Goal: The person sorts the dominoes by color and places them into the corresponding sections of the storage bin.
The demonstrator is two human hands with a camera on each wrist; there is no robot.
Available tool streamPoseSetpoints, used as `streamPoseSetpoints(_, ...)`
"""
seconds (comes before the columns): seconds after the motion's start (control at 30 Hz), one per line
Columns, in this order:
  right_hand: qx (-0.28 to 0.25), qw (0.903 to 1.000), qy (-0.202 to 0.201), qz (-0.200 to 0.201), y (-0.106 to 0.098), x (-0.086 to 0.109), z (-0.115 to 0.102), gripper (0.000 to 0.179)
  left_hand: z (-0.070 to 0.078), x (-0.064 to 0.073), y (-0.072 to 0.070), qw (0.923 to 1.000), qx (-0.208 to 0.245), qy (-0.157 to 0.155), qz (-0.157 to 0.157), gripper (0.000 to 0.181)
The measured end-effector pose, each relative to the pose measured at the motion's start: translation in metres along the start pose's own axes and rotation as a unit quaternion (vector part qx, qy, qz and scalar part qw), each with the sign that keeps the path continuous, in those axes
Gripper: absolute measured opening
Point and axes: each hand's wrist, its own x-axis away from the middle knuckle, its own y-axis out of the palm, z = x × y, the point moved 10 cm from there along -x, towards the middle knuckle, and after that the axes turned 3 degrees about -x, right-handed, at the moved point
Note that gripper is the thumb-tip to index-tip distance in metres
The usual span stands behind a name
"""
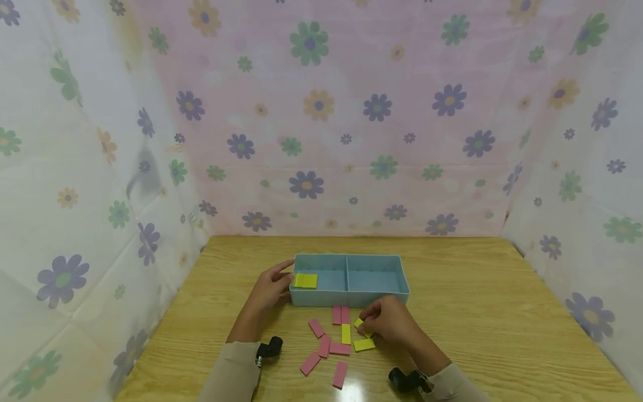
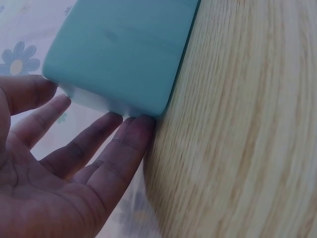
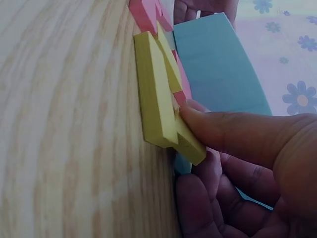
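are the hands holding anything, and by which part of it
The right hand pinches a yellow block, apparently around its middle; the left hand only touches the blue tray.

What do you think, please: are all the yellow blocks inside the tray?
No, a yellow block lies on the table, outside the tray.

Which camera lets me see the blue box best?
The head view, because it shows nearly all of the blue box, with both compartments. The left wrist view shows only its outside; the right wrist view, just part, partly hidden behind the right hand.
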Motion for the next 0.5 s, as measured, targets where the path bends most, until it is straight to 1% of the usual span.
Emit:
streamPoseSetpoints(0.1, 0.004, 1.0, -0.006, 0.0, -0.001, 0.0, -0.002, 0.016, 0.0, 0.0, -0.001, 1.0, -0.002, 0.0, 0.001, 0.048)
streamPoseSetpoints(0.3, 0.0, 1.0, -0.004, -0.002, -0.003, 0.002, -0.004, 0.013, -0.003, -0.002, -0.001, 0.9999, -0.008, -0.006, 0.003, 0.047)
streamPoseSetpoints(0.37, -0.01, 0.9999, -0.012, -0.005, -0.004, 0.003, -0.007, 0.011, -0.003, -0.002, -0.001, 1.0, -0.005, -0.003, 0.001, 0.047)
streamPoseSetpoints(0.5, -0.019, 0.9989, -0.041, -0.014, -0.007, 0.002, -0.018, 0.009, -0.002, -0.003, -0.001, 1.0, 0.0, 0.001, 0.0, 0.047)
